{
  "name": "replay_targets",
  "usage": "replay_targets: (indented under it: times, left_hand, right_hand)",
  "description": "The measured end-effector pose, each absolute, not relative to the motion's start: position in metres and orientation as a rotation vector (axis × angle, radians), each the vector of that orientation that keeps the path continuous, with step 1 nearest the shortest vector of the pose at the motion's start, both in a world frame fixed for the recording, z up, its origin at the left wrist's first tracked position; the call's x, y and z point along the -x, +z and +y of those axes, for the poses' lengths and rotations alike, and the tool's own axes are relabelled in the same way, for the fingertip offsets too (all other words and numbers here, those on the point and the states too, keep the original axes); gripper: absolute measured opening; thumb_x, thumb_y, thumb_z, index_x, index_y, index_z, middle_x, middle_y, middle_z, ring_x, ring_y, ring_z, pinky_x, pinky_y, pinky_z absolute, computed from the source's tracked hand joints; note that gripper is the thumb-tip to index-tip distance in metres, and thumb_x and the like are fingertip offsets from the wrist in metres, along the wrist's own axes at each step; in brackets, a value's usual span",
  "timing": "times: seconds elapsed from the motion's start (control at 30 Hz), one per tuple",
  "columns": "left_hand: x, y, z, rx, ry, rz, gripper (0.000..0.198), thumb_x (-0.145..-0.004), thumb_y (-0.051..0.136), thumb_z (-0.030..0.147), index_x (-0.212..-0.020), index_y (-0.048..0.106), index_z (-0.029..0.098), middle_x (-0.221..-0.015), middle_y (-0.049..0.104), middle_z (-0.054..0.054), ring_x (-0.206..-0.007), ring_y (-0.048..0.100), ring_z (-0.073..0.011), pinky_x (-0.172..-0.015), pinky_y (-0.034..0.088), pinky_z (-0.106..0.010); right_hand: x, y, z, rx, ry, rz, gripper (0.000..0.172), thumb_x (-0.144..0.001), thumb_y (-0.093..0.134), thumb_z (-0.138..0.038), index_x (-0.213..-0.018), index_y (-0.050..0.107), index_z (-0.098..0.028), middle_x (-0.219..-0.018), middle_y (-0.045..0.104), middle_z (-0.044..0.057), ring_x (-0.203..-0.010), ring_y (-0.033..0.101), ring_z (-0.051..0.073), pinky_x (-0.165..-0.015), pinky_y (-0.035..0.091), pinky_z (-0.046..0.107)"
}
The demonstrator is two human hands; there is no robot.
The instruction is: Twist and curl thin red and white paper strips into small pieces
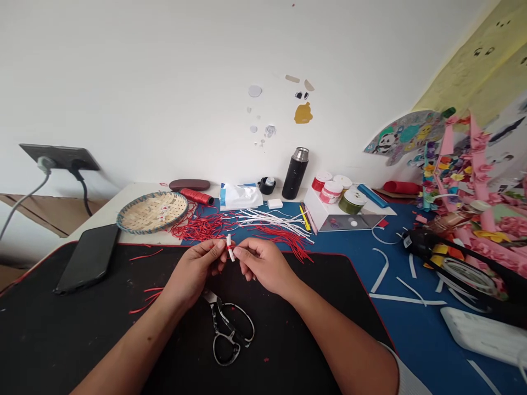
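Between my two hands is a small white roll with red cord wound round its middle. My left hand pinches it from the left, thumb and forefinger at the red cord. My right hand has its fingers pressed together just to the right of the roll; whether they grip the roll or a thin cord end is hidden. Below the hands, black-handled scissors lie on the black mat. Behind them are a heap of red cords and several white strips.
A woven basket and a phone lie to the left. Along the wall stand a red thread spool, a black flask and ribbon rolls on a white box. Paper flowers and white scraps occupy the right.
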State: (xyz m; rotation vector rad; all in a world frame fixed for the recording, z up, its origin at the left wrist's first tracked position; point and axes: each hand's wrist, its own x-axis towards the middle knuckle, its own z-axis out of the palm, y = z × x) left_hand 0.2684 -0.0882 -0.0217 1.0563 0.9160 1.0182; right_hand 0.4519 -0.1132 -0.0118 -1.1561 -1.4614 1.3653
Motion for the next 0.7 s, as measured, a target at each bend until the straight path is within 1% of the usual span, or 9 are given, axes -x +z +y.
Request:
replay_targets:
  times: [0.1,0.17,0.33,0.53,0.7]
  left_hand:
    - [-0.2685,-0.0234,-0.0873,-1.077,1.070,0.973,0.045,-0.074,0.086,0.061,-0.071,0.072,0.019,-0.065,0.062,0.001,-0.055,0.048,-0.0127,-0.053,0.037,-0.025]
    - [-0.2679,-0.0248,-0.0866,-1.088,1.097,0.998,0.046,-0.075,0.084,0.064,-0.075,0.072,0.020,-0.064,0.062,0.001,-0.055,0.048,-0.0131,-0.053,0.038,-0.025]
    - [-0.2665,-0.0267,-0.0859,-1.161,1.134,1.036,0.049,-0.079,0.079,0.068,-0.070,0.067,0.020,-0.059,0.059,0.001,-0.054,0.048,-0.0138,-0.053,0.037,-0.025]
    - [-0.2674,-0.0292,-0.0849,-1.180,1.152,1.069,0.049,-0.078,0.078,0.066,-0.067,0.063,0.021,-0.056,0.053,0.004,-0.050,0.046,-0.0129,-0.049,0.035,-0.024]
    - [-0.2669,-0.0320,-0.0834,-1.205,1.148,1.085,0.048,-0.082,0.074,0.062,-0.064,0.058,0.021,-0.051,0.047,0.005,-0.048,0.041,-0.0115,-0.047,0.031,-0.022]
  right_hand:
    - [-0.4519,-0.0118,-0.1146,1.148,1.308,-1.511,0.024,-0.101,0.059,-0.038,-0.091,0.068,-0.019,-0.057,0.057,-0.005,-0.048,0.052,0.011,-0.052,0.039,0.023]
    - [-0.4520,-0.0107,-0.1157,1.156,1.254,-1.550,0.026,-0.102,0.058,-0.040,-0.089,0.067,-0.019,-0.053,0.054,-0.006,-0.047,0.051,0.011,-0.053,0.039,0.023]
    - [-0.4519,-0.0089,-0.1182,1.186,1.166,-1.588,0.034,-0.103,0.056,-0.046,-0.081,0.063,-0.021,-0.052,0.049,-0.006,-0.045,0.045,0.011,-0.051,0.033,0.025]
    - [-0.4491,-0.0089,-0.1213,1.185,1.100,-1.613,0.034,-0.102,0.053,-0.043,-0.077,0.060,-0.021,-0.052,0.043,-0.007,-0.047,0.040,0.011,-0.052,0.029,0.025]
    - [-0.4431,-0.0104,-0.1236,1.137,1.016,-1.620,0.036,-0.101,0.052,-0.041,-0.072,0.053,-0.021,-0.052,0.041,-0.007,-0.048,0.036,0.010,-0.053,0.029,0.025]
